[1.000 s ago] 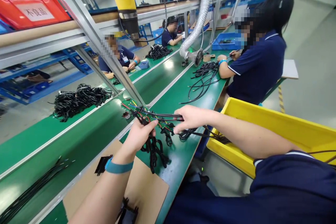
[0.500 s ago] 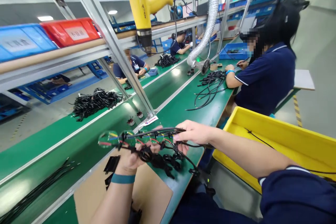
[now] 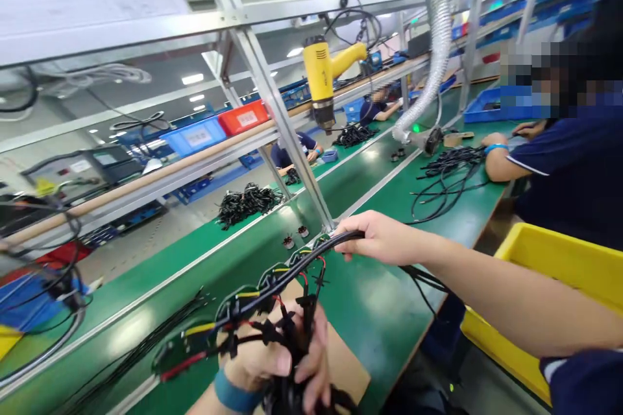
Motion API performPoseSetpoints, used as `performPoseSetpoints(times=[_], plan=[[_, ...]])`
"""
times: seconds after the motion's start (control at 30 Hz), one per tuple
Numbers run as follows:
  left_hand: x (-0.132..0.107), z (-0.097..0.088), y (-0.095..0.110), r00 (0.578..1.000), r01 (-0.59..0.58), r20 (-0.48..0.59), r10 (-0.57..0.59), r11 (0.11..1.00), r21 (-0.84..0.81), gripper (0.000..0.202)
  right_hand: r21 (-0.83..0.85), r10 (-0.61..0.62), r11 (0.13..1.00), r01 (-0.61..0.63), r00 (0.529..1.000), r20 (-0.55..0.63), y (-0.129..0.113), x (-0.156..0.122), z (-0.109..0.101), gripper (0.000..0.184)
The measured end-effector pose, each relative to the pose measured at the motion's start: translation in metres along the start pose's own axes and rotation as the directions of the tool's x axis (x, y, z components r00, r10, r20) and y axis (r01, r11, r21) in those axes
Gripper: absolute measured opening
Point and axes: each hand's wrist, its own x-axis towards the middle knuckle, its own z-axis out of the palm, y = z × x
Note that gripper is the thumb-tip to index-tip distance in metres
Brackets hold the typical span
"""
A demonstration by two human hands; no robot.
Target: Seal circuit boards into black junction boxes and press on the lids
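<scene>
Evidently it's a steadying step: left hand (image 3: 256, 358) clutching bunched black coiled cables (image 3: 280, 397), right hand (image 3: 377, 241) gripping long smooth black cables (image 3: 311, 260); moving on calls for even support.

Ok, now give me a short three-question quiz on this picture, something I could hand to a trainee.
1. Multiple choice: which of the wearer's hands is nearer the large yellow bin?
A) the left hand
B) the right hand

2. True or false: both of those hands hold black cables.

3. Fill the gap: the hanging heat gun has a ____ handle.

Key:
1. B, the right hand.
2. True; the left hand grips a bundle low in the view, the right hand the cables' straight run.
3. Yellow.
</scene>
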Motion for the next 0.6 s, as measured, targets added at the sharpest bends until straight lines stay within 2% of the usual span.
performPoseSetpoints(times=[0.07, 0.1, 0.13, 0.17, 0.23, 0.27, 0.33, 0.4, 0.43, 0.5, 0.53, 0.6], plan=[[-0.031, 0.010, 0.030, 0.990, 0.105, -0.111, -0.093, 0.989, 0.108, 0.036, -0.116, 0.008, 0.993, 0.006, 0.992, 0.122, -0.003, 0.004, -0.003, 0.023], [-0.050, 0.015, 0.046, 0.964, 0.209, -0.211, -0.160, 0.949, 0.235, 0.029, -0.162, 0.030, 0.987, 0.004, 0.978, 0.208, -0.003, 0.006, -0.005, 0.025], [-0.070, 0.021, 0.060, 0.921, 0.331, -0.331, -0.207, 0.863, 0.382, 0.024, -0.215, 0.060, 0.977, 0.006, 0.953, 0.297, 0.000, 0.007, -0.006, 0.027], [-0.090, 0.027, 0.070, 0.861, 0.450, -0.464, -0.206, 0.733, 0.510, 0.018, -0.279, 0.095, 0.960, 0.015, 0.922, 0.376, 0.004, 0.008, -0.007, 0.029], [-0.130, 0.039, 0.074, 0.748, 0.635, -0.652, -0.123, 0.418, 0.649, 0.014, -0.427, 0.182, 0.903, 0.039, 0.867, 0.465, 0.018, 0.012, -0.008, 0.033], [-0.147, 0.045, 0.066, 0.700, 0.702, -0.710, -0.072, 0.251, 0.666, 0.014, -0.507, 0.231, 0.861, 0.051, 0.848, 0.477, 0.027, 0.015, -0.008, 0.035], [-0.172, 0.056, 0.034, 0.611, 0.788, -0.791, 0.008, -0.095, 0.608, 0.019, -0.680, 0.320, 0.728, 0.087, 0.834, 0.449, 0.047, 0.025, -0.002, 0.030], [-0.182, 0.064, -0.008, 0.524, 0.789, -0.850, 0.060, -0.411, 0.457, 0.025, -0.840, 0.379, 0.519, 0.156, 0.839, 0.390, 0.065, 0.035, 0.014, 0.016], [-0.183, 0.066, -0.029, 0.484, 0.761, -0.872, 0.073, -0.527, 0.378, 0.028, -0.895, 0.394, 0.402, 0.192, 0.846, 0.359, 0.073, 0.040, 0.027, 0.009], [-0.178, 0.066, -0.064, 0.414, 0.701, -0.908, 0.064, -0.659, 0.273, 0.030, -0.946, 0.408, 0.221, 0.239, 0.858, 0.312, 0.090, 0.046, 0.057, 0.012], [-0.175, 0.063, -0.078, 0.386, 0.682, -0.922, 0.035, -0.683, 0.260, 0.028, -0.952, 0.414, 0.175, 0.252, 0.858, 0.303, 0.098, 0.048, 0.073, 0.013], [-0.171, 0.052, -0.094, 0.341, 0.678, -0.938, -0.062, -0.675, 0.292, 0.032, -0.956, 0.427, 0.144, 0.256, 0.855, 0.294, 0.117, 0.047, 0.101, 0.015]])
